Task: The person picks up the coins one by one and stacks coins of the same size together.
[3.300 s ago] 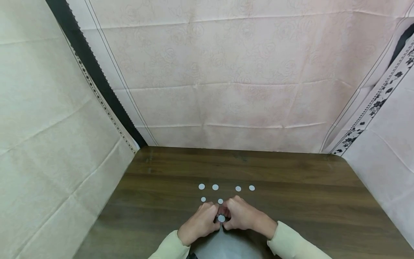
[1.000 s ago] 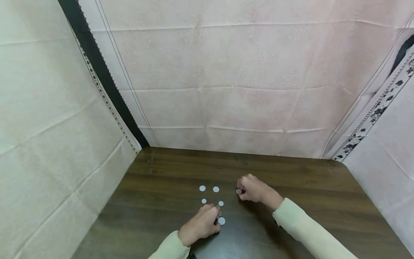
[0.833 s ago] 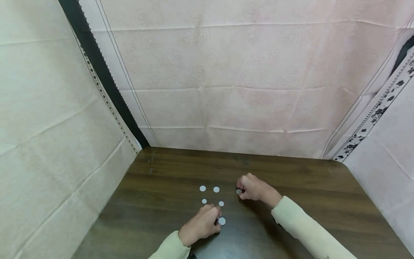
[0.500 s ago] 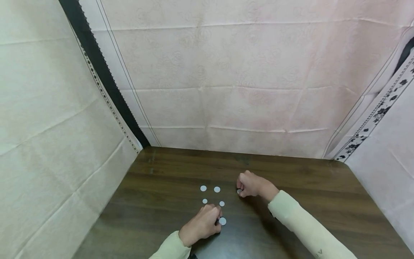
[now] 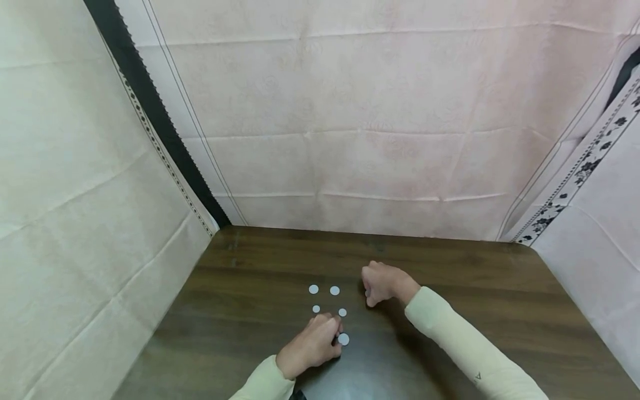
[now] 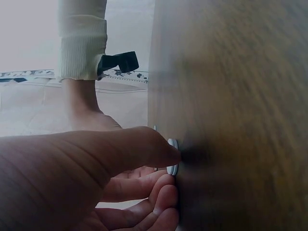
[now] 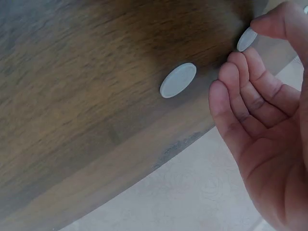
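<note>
In the head view my left hand (image 5: 314,340) rests on the wooden table, thumb and curled fingers at the edge of a pale, coin-like disc (image 5: 343,339). The left wrist view shows this disc (image 6: 172,156) edge-on with layers, seemingly stacked, between thumb and fingertips. Farther forward and right is my right hand (image 5: 384,282). It pinches another coin-like disc (image 7: 247,39) by its edges between thumb and fingertip; the hand hides that one in the head view. A loose disc (image 7: 178,80) lies flat near the right fingers.
Two discs, a left one (image 5: 313,289) and a right one (image 5: 334,290), lie in a row beyond the left hand. Two smaller ones, a left disc (image 5: 316,309) and a right disc (image 5: 342,312), sit nearer. Pale cloth (image 5: 350,166) hangs around the brown table (image 5: 225,311).
My right hand has left the near disc beside the left hand and moved forward and right onto a farther one, then shifted slightly, covering it. My left hand has stayed put.
</note>
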A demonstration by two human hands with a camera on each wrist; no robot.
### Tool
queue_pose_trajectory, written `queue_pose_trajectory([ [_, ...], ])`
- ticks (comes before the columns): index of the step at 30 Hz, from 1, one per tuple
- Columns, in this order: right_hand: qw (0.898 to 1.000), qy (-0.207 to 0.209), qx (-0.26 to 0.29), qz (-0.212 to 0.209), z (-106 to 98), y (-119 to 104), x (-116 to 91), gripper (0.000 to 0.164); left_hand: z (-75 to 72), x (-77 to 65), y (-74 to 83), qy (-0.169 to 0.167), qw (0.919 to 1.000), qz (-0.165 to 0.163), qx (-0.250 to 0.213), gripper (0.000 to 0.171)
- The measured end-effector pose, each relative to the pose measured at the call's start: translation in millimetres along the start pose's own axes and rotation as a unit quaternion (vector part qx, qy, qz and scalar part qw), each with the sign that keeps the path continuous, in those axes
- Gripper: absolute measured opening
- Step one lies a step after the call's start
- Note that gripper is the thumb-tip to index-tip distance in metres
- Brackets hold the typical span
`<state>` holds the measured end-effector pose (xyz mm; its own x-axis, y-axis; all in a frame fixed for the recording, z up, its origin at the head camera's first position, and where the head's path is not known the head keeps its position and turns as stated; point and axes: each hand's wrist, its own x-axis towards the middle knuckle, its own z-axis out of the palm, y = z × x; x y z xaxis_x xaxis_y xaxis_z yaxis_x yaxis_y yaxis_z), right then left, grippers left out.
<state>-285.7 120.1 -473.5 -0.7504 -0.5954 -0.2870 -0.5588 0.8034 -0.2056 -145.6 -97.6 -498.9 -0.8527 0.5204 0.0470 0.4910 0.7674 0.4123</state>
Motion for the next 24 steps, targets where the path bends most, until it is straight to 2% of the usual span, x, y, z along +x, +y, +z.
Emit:
queue_pose_trajectory([
  [5, 1.000, -0.001, -0.016, -0.007, 2, 0, 2, 0.033, 0.0, -1.3, 1.0, 0.008, 1.0000, 0.004, -0.001, 0.017],
  [9, 1.000, 0.001, -0.008, -0.018, 3, 2, 1, 0.038, -0.1, -1.0, 0.2, 0.011, 0.9999, 0.003, 0.000, 0.018],
  [17, 0.998, 0.026, 0.028, -0.043, 6, 8, -8, 0.025, 1.4, -0.9, -0.9, 0.012, 0.9999, 0.006, 0.005, 0.018],
  [24, 0.995, 0.040, 0.059, -0.072, 6, 14, -16, 0.024, 1.1, -1.2, -0.3, 0.010, 0.9999, 0.004, 0.006, 0.018],
])
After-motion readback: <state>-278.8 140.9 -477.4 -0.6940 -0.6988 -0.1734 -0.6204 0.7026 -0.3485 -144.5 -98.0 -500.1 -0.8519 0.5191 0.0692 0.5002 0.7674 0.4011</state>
